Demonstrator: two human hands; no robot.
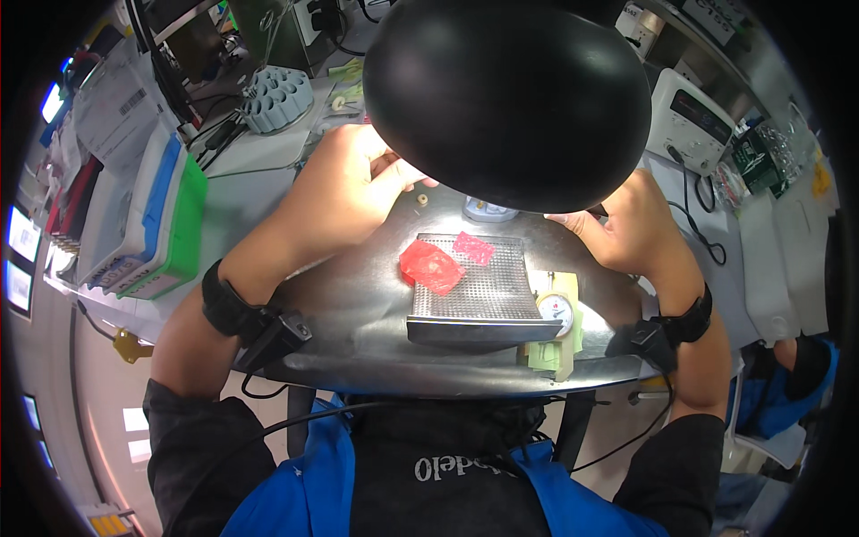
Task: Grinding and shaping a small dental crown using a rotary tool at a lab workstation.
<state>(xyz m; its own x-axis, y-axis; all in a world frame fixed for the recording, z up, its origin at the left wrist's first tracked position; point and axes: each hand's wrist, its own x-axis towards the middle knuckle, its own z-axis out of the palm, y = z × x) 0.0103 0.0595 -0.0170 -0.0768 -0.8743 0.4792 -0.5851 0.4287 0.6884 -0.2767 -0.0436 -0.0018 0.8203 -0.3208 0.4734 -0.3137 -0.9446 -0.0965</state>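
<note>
A large black rounded lamp shade [506,98] covers the far middle of the bench and hides the fingertips of both my hands. My left hand [353,179] is closed at the shade's left edge, thumb pressed toward curled fingers; whatever they hold cannot be made out. At its right edge my right hand [626,228] is curled, with the thumb pointing inward and the other fingers mostly hidden. Between them a pale grey-blue piece [488,210] shows partly under the shade. Nearer me, a dimpled metal tray [492,300] carries a red plastic packet [429,267] and a pink bubbled piece [474,248].
A dial gauge [555,313] lies beside the tray on yellow-green paper. A small brass-coloured ring [422,200] rests near my left hand. Left stand a green-and-white bin [179,233] and a grey tool holder [276,98]; right, a white instrument [689,121] with a black cable.
</note>
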